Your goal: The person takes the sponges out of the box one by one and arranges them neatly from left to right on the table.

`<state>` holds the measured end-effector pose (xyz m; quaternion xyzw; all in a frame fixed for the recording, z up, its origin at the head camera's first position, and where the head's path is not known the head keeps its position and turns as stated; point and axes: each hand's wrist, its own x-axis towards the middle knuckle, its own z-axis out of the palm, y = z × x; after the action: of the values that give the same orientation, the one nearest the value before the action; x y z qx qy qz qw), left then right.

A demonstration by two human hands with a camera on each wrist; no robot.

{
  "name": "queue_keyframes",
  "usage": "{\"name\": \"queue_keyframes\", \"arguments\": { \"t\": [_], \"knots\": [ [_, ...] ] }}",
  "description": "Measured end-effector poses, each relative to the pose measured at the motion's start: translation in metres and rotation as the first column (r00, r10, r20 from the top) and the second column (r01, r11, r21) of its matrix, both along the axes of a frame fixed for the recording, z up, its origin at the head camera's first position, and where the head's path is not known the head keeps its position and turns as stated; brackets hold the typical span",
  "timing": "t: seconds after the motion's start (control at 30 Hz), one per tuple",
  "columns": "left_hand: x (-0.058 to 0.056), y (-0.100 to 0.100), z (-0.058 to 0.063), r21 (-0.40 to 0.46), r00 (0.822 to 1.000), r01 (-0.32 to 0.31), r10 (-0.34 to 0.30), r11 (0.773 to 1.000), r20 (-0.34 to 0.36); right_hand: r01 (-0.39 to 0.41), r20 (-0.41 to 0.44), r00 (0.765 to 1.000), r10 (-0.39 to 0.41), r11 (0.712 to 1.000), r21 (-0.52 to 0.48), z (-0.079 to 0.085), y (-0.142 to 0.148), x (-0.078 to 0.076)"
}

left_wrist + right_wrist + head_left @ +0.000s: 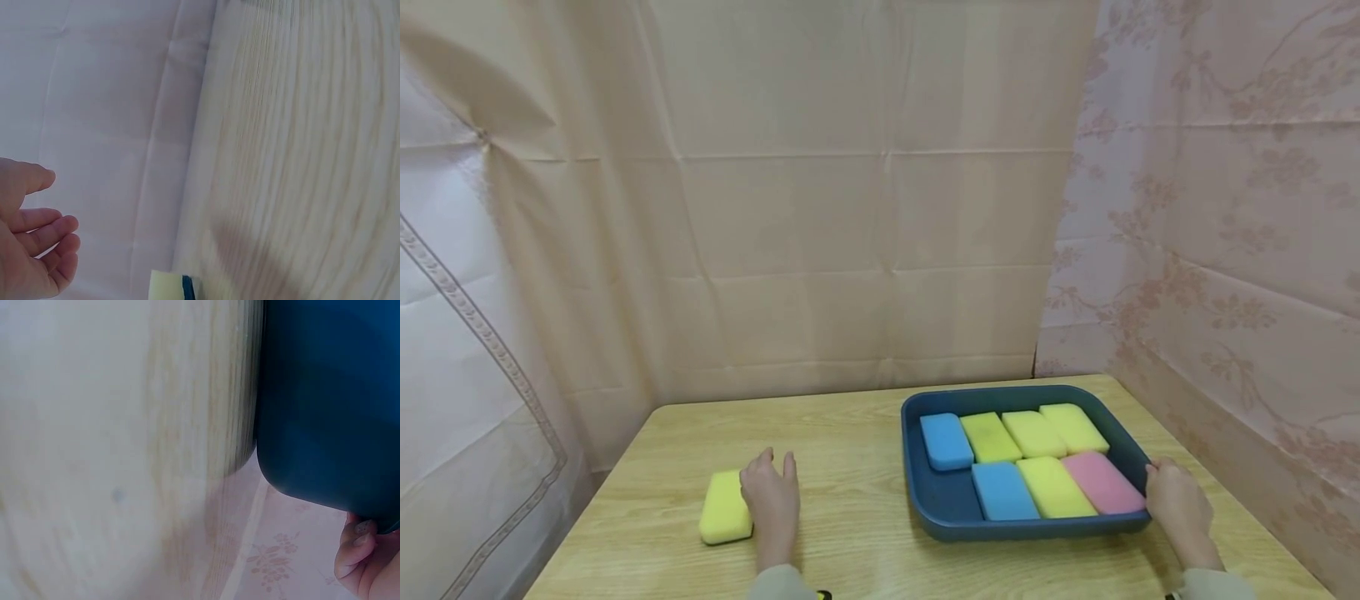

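Note:
A yellow sponge (726, 507) with a dark underside lies on the table at the left. My left hand (772, 500) is just to its right, overlapping its edge in the head view. In the left wrist view the fingers (53, 237) are loosely bent with nothing between them, and a corner of the sponge (165, 285) shows at the bottom. My right hand (1178, 502) grips the right rim of a dark blue tray (946, 497). Fingers curl over the tray edge in the right wrist view. Inside lie two blue sponges (1004, 492), a pink sponge (1105, 483) and several yellow sponges (1055, 487).
The wooden table (850, 500) has its back edge against a beige curtain (850, 250). A floral cloth (1240, 250) hangs along the right side, close to the tray. White cloth (467, 350) hangs at the left.

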<state>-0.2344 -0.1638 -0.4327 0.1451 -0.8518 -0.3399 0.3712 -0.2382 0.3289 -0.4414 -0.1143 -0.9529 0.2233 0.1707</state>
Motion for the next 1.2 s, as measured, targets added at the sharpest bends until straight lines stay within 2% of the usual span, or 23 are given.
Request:
{"name": "queue_keyframes", "arguments": {
  "t": [0.2,0.5,0.87,1.2],
  "knots": [
    [0.000,0.009,0.003,-0.001,1.000,0.011,-0.011,1.000,-0.007,-0.004,-0.003,1.000,0.004,1.000,0.000,0.001,0.000,0.001],
    [-0.006,0.023,0.007,-0.031,0.996,0.035,-0.037,0.999,-0.087,0.004,0.039,0.999,-0.003,1.000,-0.009,0.002,0.000,-0.001],
    [-0.010,0.049,0.013,-0.082,0.983,0.104,-0.115,0.991,-0.142,0.004,0.035,0.999,-0.004,1.000,-0.012,0.004,-0.002,0.001],
    [-0.010,0.077,0.021,-0.170,0.970,0.175,-0.200,0.970,-0.142,0.003,0.020,1.000,-0.003,1.000,-0.005,0.001,0.000,0.000]
  ]
}}
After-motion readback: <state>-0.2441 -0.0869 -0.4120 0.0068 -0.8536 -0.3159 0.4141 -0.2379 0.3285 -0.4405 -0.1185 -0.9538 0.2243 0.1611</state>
